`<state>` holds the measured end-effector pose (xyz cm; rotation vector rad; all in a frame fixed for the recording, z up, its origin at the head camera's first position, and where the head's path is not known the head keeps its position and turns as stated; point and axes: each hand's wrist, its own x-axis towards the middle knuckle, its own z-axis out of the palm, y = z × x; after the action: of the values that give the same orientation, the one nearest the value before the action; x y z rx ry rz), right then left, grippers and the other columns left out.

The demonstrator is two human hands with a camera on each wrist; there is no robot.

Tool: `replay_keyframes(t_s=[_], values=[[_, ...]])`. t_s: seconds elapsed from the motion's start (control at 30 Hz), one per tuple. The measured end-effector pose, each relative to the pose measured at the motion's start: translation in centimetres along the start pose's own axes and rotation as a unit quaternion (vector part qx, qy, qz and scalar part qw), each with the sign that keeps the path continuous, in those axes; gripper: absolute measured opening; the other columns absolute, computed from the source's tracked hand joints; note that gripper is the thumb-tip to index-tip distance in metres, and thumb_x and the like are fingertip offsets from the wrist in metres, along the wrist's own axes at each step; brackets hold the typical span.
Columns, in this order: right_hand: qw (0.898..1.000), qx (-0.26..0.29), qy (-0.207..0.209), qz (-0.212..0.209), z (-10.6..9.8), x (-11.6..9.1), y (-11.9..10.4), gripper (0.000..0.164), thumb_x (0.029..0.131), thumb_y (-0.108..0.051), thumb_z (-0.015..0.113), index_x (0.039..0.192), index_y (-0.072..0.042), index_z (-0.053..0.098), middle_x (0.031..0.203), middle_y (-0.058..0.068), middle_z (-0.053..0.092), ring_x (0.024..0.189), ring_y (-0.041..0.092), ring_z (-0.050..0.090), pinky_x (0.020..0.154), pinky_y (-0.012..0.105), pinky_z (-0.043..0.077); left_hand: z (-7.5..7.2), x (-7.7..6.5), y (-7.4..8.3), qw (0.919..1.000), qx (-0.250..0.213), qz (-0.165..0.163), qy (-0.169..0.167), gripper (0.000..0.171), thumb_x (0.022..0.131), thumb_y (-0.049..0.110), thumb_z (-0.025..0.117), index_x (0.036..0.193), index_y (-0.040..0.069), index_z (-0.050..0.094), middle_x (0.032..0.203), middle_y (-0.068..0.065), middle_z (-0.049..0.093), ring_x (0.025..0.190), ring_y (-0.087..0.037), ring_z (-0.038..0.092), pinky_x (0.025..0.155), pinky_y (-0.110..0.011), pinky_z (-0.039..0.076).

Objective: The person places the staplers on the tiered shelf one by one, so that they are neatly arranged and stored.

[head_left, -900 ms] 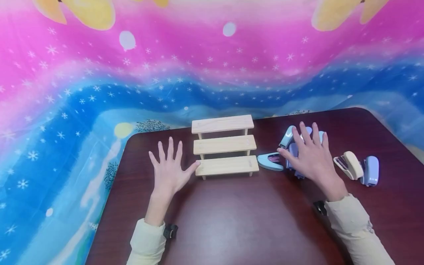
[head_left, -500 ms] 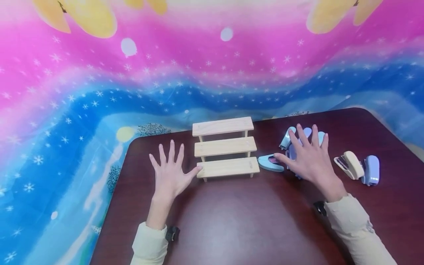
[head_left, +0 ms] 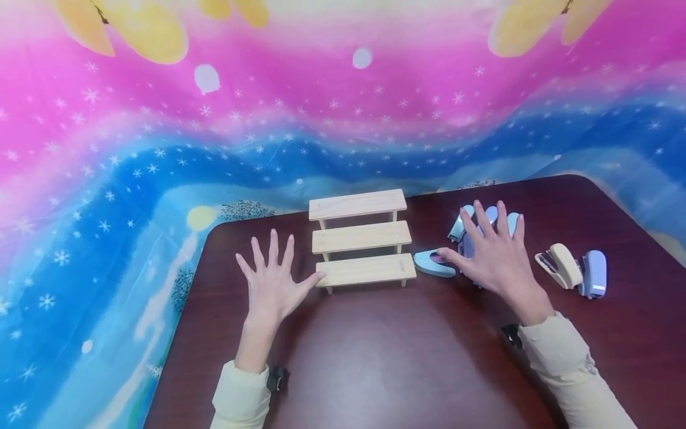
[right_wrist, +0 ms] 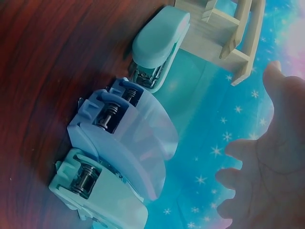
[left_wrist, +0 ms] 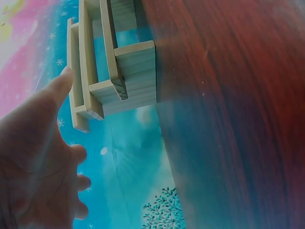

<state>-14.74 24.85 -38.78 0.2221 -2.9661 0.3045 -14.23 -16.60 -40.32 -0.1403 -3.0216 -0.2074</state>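
My left hand (head_left: 270, 292) is held with fingers spread beside the left end of a three-tier wooden shelf (head_left: 364, 271). Its thumb tip overlaps the lowest tier's end in the head view; contact cannot be made out. Fingers also spread, my right hand (head_left: 495, 259) hovers above a group of staplers, holding nothing. A light-blue stapler (head_left: 434, 265) lies by the shelf's right end, near the right thumb. In the right wrist view, blue-lavender staplers (right_wrist: 124, 138) and a pale green stapler (right_wrist: 107, 195) stand apart from the palm. The hand partly hides this group in the head view.
A cream stapler (head_left: 560, 266) and a lavender stapler (head_left: 593, 274) stand side by side to the right of the right hand. Everything rests on a dark red-brown table (head_left: 364, 357). A pink and blue patterned cloth (head_left: 332, 113) hangs behind the table's far edge.
The head view has shifted slightly. My right hand has edged a little left over the staplers, its thumb now by the light-blue one. My left hand, the shelf and the staplers stay put.
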Motion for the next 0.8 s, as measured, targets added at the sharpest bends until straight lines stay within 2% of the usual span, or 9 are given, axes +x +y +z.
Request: replay_keyframes(t_s=[0.23,0.4,0.53,0.67,0.73,0.8], values=[[1.000,0.005,0.003,-0.004,0.1,-0.1,0.0,0.108,0.088,-0.071,0.065,0.164,-0.006,0.024,0.168,0.028,0.012,0.152,0.055,-0.007,0.114,0.075,-0.012,0.1,0.3,0.1,0.9998,-0.015,0.013,0.009,0.101,0.091,0.079,0.049,0.167,0.020,0.020,0.173,-0.015,0.004,0.155,-0.048,-0.008,0.116,-0.070,-0.013],[1.000,0.011,0.001,-0.004,0.1,0.1,0.0,0.108,0.088,-0.070,0.067,0.164,-0.005,0.025,0.168,0.029,0.012,0.151,0.056,-0.002,0.115,0.074,-0.010,0.2,0.2,0.1,0.9997,-0.014,0.019,0.004,0.100,0.091,0.079,0.049,0.167,0.019,0.022,0.173,-0.015,0.005,0.155,-0.048,-0.004,0.118,-0.071,-0.007],[1.000,0.012,0.002,-0.009,0.0,0.2,0.1,0.107,0.089,-0.069,0.066,0.163,-0.003,0.025,0.166,0.032,0.015,0.150,0.058,0.004,0.116,0.075,-0.003,0.4,0.3,0.2,0.9993,-0.028,0.023,-0.012,0.100,0.093,0.077,0.048,0.167,0.017,0.018,0.173,-0.016,0.002,0.156,-0.047,-0.004,0.119,-0.071,-0.001],[0.999,0.037,0.005,-0.003,-0.4,0.4,0.5,0.102,0.094,-0.067,0.063,0.161,0.000,0.026,0.161,0.036,0.022,0.147,0.059,0.017,0.114,0.077,0.015,0.6,0.3,0.4,0.9949,-0.096,0.018,-0.025,0.097,0.097,0.069,0.052,0.167,0.011,0.015,0.172,-0.019,0.003,0.156,-0.045,0.003,0.120,-0.069,0.013],[0.997,0.069,0.010,0.012,-0.8,0.5,0.9,0.095,0.098,-0.061,0.061,0.160,0.002,0.027,0.159,0.037,0.026,0.143,0.059,0.025,0.109,0.077,0.025,0.7,0.3,0.5,0.9885,-0.149,0.008,-0.027,0.094,0.100,0.061,0.055,0.166,0.008,0.016,0.171,-0.021,0.011,0.155,-0.045,0.014,0.118,-0.067,0.023],[0.993,0.106,0.021,0.039,-1.1,0.6,1.4,0.089,0.101,-0.055,0.059,0.159,0.005,0.029,0.155,0.038,0.031,0.139,0.059,0.033,0.105,0.077,0.032,0.9,0.3,0.8,0.9771,-0.211,-0.008,-0.025,0.088,0.101,0.052,0.059,0.165,0.005,0.021,0.167,-0.023,0.022,0.150,-0.044,0.029,0.115,-0.065,0.032]])
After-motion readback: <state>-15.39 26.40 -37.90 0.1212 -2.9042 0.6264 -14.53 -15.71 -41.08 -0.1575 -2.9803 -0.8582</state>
